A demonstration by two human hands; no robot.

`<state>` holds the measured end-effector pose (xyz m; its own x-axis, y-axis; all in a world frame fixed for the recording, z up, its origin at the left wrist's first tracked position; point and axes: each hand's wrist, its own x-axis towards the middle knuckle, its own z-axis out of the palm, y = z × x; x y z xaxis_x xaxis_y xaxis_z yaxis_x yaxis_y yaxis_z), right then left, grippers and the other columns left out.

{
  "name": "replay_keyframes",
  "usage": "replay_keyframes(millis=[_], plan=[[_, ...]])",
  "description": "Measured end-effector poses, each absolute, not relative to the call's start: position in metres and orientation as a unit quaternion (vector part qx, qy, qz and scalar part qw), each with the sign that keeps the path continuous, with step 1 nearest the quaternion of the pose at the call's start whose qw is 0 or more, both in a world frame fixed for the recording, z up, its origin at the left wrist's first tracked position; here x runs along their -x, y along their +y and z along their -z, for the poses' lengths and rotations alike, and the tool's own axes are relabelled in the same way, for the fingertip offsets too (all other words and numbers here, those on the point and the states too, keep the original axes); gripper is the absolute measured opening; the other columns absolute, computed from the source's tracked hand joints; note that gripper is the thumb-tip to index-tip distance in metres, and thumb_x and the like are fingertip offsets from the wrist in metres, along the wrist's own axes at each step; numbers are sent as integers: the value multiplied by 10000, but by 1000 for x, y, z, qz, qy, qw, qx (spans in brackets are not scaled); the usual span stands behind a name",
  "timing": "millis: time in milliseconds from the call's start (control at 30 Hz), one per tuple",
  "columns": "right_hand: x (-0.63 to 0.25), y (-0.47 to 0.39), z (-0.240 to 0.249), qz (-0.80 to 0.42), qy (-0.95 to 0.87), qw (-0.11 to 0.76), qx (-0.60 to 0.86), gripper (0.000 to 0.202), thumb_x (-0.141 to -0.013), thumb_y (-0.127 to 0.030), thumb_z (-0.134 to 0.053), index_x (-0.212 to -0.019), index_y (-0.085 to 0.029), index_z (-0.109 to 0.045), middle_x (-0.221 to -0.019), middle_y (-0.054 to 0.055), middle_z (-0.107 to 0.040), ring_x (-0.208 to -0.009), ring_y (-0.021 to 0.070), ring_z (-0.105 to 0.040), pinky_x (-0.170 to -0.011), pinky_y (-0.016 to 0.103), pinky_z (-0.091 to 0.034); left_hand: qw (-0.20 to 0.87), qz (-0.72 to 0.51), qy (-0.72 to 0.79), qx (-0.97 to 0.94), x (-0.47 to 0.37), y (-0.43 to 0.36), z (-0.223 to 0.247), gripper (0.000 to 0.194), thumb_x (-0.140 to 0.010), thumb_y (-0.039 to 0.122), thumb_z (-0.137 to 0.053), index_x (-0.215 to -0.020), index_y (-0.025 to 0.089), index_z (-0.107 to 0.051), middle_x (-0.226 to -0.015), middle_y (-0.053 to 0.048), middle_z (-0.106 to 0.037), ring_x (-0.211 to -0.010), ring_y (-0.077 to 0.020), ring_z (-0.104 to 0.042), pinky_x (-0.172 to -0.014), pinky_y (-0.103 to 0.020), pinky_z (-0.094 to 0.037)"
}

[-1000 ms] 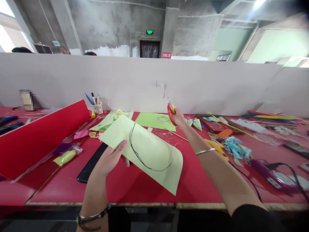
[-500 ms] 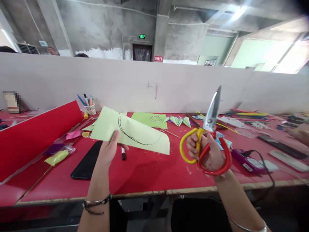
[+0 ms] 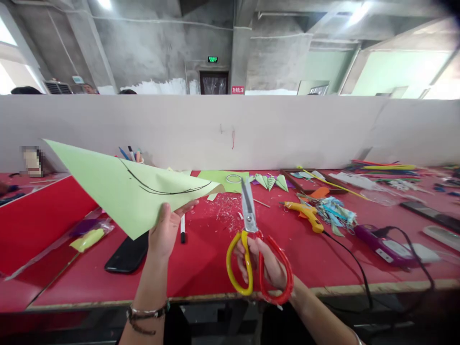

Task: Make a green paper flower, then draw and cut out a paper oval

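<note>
A light green sheet of paper (image 3: 118, 191), marked with a curved black line, is pinched in my left hand (image 3: 167, 232), thumb on its face and fingers behind. My right hand (image 3: 264, 261) has its fingers through the handles of large scissors (image 3: 249, 218), one handle yellow and one red. The blades point up and away, nearly together, and stand just right of the paper without touching it. Beneath the left hand lie a black marker with a white part (image 3: 183, 230) and a black phone (image 3: 127, 254).
Paper scraps (image 3: 224, 211) litter the red table. Green paper cones (image 3: 266, 181) and a ring (image 3: 233, 178) lie behind. To the right are a yellow glue gun (image 3: 305, 213) with a cord, ribbon scraps (image 3: 336, 213) and a purple device (image 3: 384, 247). A red board (image 3: 46, 215) leans at left.
The scissors have moved left and down, toward the paper. My left hand has turned the sheet, so its pointed corner reaches up and left. The glue gun is now uncovered.
</note>
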<state>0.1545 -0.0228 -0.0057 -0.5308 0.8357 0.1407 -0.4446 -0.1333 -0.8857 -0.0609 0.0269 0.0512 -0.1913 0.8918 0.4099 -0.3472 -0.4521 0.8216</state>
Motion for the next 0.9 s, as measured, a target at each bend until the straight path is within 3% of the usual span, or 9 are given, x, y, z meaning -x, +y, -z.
replay_keyframes(millis=[200, 433, 700, 900], plan=[[-150, -29, 24, -737, -537, 387, 134, 437, -830, -625, -335, -813, -197, -423, -541, -46, -479, -399, 87, -449, -407, 218, -369, 467, -716, 260, -449, 46, 23, -51, 505, -721, 548, -598, -957, 106, -667, -876, -130, -718, -961, -266, -638, -925, -389, -444], [-161, -36, 9, -739, -555, 359, 129, 475, -828, -646, -317, -781, -186, -429, -544, -45, -453, -385, 70, -391, -423, 230, -341, 399, -782, 192, -438, 50, 17, -65, 320, -703, 497, -649, -840, 209, -666, -877, -75, -721, -915, -215, -654, -762, -310, -518], [-153, -33, 8, -745, -555, 357, 103, 597, -761, -757, -227, -789, -194, -424, -538, -49, -444, -372, 79, -397, -429, 237, -345, 358, -774, 194, -485, 52, 13, -68, 294, -738, 440, -631, -923, 218, -682, -1024, -62, -683, -899, -241, -637, -721, -368, -559], [-162, -29, 13, -751, -553, 345, 107, 536, -767, -722, -306, -770, -201, -433, -558, -48, -454, -373, 77, -407, -432, 237, -348, 337, -809, 207, -434, 70, 20, -67, 281, -670, 466, -677, -786, 210, -678, -939, -39, -704, -750, -180, -649, -703, -296, -547]])
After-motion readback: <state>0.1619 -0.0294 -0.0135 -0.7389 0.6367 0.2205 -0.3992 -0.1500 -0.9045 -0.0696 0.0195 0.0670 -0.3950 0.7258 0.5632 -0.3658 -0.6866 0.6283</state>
